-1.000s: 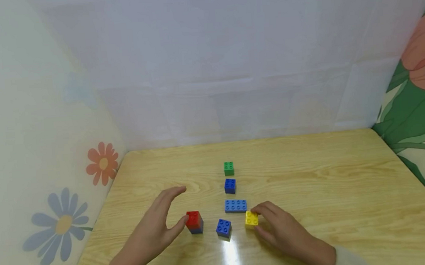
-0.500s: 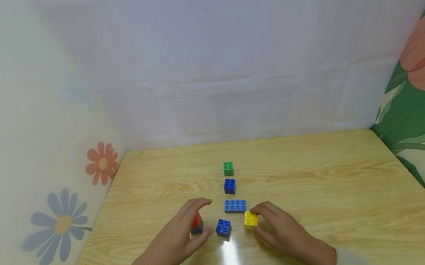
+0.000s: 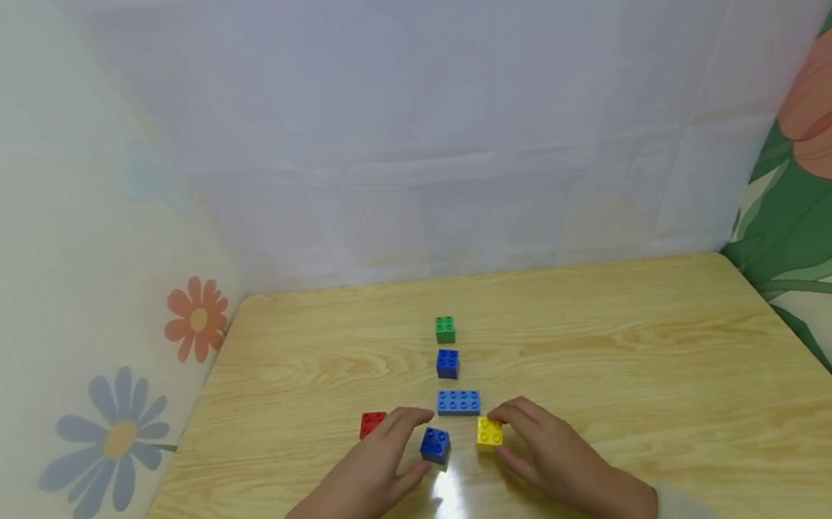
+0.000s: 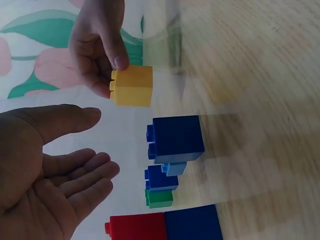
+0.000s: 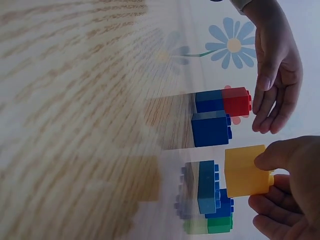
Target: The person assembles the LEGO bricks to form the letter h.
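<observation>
My right hand pinches a yellow toy brick between thumb and fingers. In the right wrist view the yellow brick hangs above the table, apart from its reflection. My left hand stands with thumb and fingers spread on either side of a dark blue brick. The left wrist view shows a gap between this hand and the studs of that blue brick. Left of it, a red brick sits on a blue one, partly hidden by my left hand in the head view.
Behind the hands, a light blue long brick, another dark blue brick and a green brick stand in a line going back. The glossy wooden table ends at a white backdrop, with flowered panels at both sides.
My left hand has moved right, past the red and blue stack, to the nearest dark blue brick. The right hand has kept the yellow brick in nearly the same place.
</observation>
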Action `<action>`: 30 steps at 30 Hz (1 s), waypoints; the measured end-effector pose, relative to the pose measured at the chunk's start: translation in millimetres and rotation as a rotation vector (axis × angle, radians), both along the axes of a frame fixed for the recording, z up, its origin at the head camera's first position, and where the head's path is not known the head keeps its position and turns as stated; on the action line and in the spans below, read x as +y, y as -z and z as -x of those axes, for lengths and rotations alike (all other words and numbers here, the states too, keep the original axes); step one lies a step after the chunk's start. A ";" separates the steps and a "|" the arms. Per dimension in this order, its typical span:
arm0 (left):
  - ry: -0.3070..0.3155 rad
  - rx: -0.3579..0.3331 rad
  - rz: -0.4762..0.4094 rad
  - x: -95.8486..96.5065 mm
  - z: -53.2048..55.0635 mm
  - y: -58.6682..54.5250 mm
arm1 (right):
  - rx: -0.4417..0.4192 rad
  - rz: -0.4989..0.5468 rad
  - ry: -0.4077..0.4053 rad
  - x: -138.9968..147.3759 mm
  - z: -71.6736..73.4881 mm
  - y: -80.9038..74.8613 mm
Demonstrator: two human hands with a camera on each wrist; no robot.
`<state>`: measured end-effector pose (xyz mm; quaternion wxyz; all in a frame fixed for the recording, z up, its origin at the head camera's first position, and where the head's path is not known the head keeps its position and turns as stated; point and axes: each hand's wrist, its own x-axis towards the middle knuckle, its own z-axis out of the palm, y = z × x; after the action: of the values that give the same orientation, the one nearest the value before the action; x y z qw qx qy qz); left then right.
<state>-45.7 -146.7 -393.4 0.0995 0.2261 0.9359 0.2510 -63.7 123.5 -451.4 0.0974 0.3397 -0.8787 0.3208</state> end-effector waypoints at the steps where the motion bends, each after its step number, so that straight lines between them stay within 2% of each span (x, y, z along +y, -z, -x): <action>1: -0.001 -0.003 0.001 0.6 0.4 1.4 | 0.000 0.002 -0.002 0.0 -0.1 -0.1; 10: 0.049 0.080 0.063 7.2 2.2 17.1 | 0.029 0.021 -0.028 0.1 -0.7 1.8; 13: 0.052 0.085 0.071 9.4 3.4 20.4 | 0.039 0.026 -0.032 0.0 -1.1 2.2; 22: 0.029 0.014 0.066 11.3 7.1 24.8 | 0.030 0.030 -0.040 -0.3 -1.6 1.4; 30: 0.024 -0.079 0.095 13.5 9.3 25.5 | 0.028 0.041 -0.044 0.0 -2.5 2.7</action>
<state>-55.0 -133.2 -418.9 0.1502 0.2219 0.9394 0.2137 -61.2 123.5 -454.1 0.1093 0.3615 -0.8628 0.3361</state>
